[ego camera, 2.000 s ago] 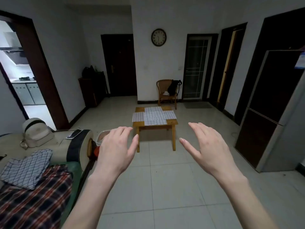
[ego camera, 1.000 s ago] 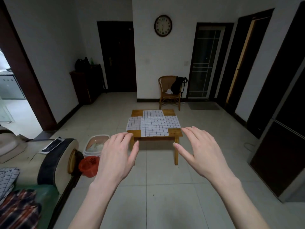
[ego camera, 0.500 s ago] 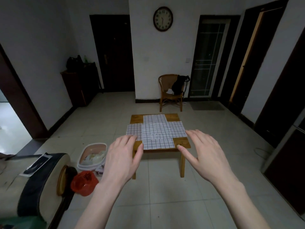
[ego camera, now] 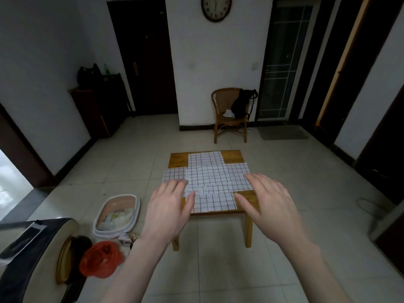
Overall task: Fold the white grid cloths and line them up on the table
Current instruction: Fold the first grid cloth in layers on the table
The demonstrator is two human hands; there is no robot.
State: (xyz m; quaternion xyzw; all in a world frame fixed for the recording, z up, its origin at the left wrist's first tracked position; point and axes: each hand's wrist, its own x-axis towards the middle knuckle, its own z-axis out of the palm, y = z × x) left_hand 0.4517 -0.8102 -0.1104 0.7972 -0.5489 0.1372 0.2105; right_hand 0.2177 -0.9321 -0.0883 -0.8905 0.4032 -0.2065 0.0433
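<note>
White grid cloths (ego camera: 209,178) lie spread flat and overlapping in a cross shape on a small wooden table (ego camera: 178,159) in the middle of the room. My left hand (ego camera: 168,208) is held out palm down in front of the table's near left corner, fingers apart, holding nothing. My right hand (ego camera: 269,204) is stretched out the same way before the near right corner, also empty. Both hands are in the air, short of the cloths.
A white and pink basin (ego camera: 118,215) and a red plastic bag (ego camera: 100,259) sit on the tiled floor left of the table. A sofa arm (ego camera: 32,259) fills the lower left. A wicker chair (ego camera: 229,114) with a black bag stands by the far wall.
I have walked toward the table, which now looks larger and nearer. Both hands stay raised and empty. The sofa with its clothes has slid out of view at the left.
</note>
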